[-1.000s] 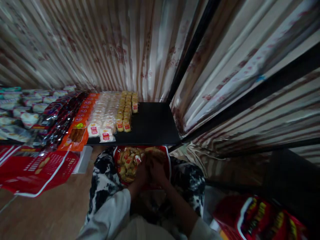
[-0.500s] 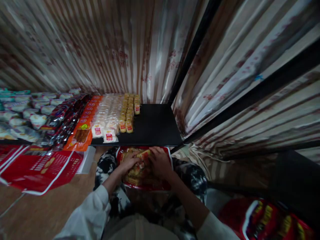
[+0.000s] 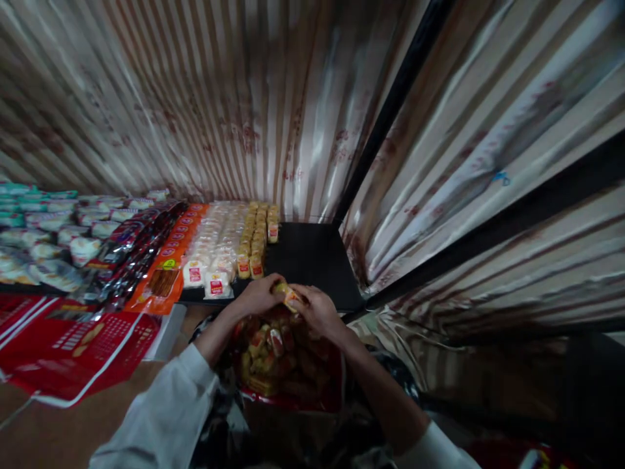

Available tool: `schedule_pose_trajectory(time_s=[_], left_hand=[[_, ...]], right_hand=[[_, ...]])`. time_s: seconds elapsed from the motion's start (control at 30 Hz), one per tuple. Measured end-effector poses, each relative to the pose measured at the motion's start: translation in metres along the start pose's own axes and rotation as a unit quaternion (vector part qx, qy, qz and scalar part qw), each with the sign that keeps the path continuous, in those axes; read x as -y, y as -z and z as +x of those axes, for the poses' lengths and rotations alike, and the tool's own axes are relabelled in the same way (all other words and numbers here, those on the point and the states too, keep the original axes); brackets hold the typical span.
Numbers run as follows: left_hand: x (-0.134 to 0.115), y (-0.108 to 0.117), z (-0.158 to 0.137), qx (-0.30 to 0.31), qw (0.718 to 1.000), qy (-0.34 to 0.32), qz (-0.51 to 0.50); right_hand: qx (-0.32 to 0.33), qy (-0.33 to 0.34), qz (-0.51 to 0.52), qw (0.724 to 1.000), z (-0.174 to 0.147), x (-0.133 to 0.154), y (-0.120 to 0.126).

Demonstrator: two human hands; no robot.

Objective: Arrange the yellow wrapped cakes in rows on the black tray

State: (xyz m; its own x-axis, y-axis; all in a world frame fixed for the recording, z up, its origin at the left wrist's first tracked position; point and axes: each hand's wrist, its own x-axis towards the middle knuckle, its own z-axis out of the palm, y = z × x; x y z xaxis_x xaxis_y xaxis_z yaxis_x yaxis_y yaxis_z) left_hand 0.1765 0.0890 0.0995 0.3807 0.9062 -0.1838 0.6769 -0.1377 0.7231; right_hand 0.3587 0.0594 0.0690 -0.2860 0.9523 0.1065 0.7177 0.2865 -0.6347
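Between my two hands is a small yellow-wrapped snack pack [image 3: 290, 298], raised just past the front edge of the black shelf. My left hand [image 3: 262, 294] has its fingers closed on the pack's left end. On its right end, my right hand [image 3: 316, 310] grips it too. Below them, on my lap, lies an open red bag [image 3: 336, 391] full of similar yellow packs [image 3: 266, 358]. Rows of the same yellow packs [image 3: 254, 238] stand on the shelf, beside white-wrapped packs [image 3: 217, 284].
The black shelf [image 3: 312, 254] ends at a dark post [image 3: 385, 111] before a striped curtain [image 3: 273, 98]. Further left lie an orange package [image 3: 163, 280], dark packets [image 3: 131, 241] and white packets [image 3: 83, 251]. A red bag [image 3: 97, 345] hangs at the left front.
Both hands have risen out of the red bag toward the shelf edge, now with one yellow snack pack between them. The camera view has shifted slightly.
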Motion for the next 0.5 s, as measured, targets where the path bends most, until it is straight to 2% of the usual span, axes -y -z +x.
schedule_pose_trajectory(time_s=[0.1,0.17,0.23,0.37,0.5], left_hand=[[0.002,-0.018,0.018,-0.125,0.985,0.045,-0.114],[0.003,-0.034,0.028,-0.181,0.96,0.072,-0.202],[0.005,-0.05,0.038,-0.229,0.935,0.066,-0.262],[0.011,-0.07,0.056,-0.271,0.915,0.074,-0.288],[0.022,-0.074,0.076,-0.269,0.913,0.074,-0.299]], right_hand=[[-0.063,-0.087,0.052,0.993,0.026,-0.008,-0.004],[-0.095,-0.121,0.085,0.984,0.047,-0.013,-0.009],[-0.118,-0.14,0.108,0.977,0.068,-0.018,-0.016],[-0.139,-0.169,0.115,0.969,0.11,-0.024,-0.03],[-0.141,-0.156,0.081,0.974,0.143,-0.026,-0.04]])
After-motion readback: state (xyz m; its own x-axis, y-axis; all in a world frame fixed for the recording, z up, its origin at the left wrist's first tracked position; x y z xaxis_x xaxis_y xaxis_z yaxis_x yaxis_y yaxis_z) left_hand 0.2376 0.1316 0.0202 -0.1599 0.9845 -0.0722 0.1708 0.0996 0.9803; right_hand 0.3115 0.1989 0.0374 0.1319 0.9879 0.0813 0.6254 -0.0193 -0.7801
